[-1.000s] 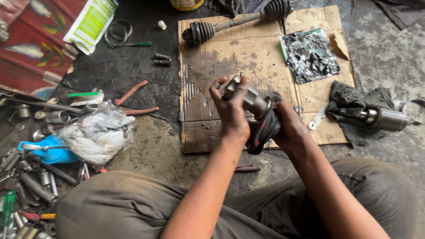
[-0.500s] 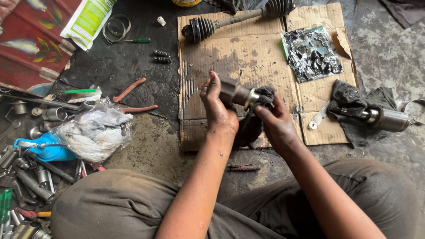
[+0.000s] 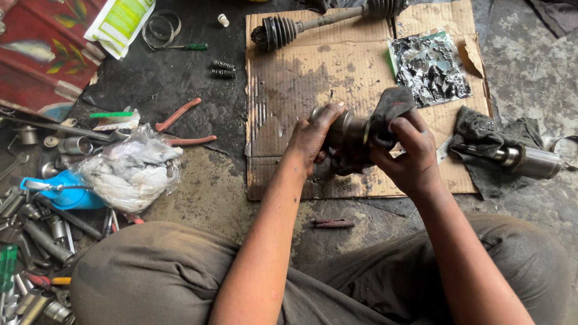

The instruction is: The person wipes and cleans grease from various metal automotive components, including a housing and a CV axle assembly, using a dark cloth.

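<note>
Both hands hold one metal part (image 3: 349, 129) up over the cardboard (image 3: 301, 78). Left hand (image 3: 313, 141) is closed around the part's left end, thumb on top. Right hand (image 3: 409, 153) grips a dark rag (image 3: 388, 108) and presses it on the part's right end. Behind them, a long axle (image 3: 325, 21) with rubber boots lies across the top of the cardboard, and a shiny foil sheet (image 3: 428, 66) lies near it. To the right, another metal part (image 3: 530, 159) rests on a grey cloth (image 3: 481, 135). On the floor to the left are a plastic bag (image 3: 129, 171), red pliers (image 3: 180, 126) and many tools (image 3: 36, 235).
</note>
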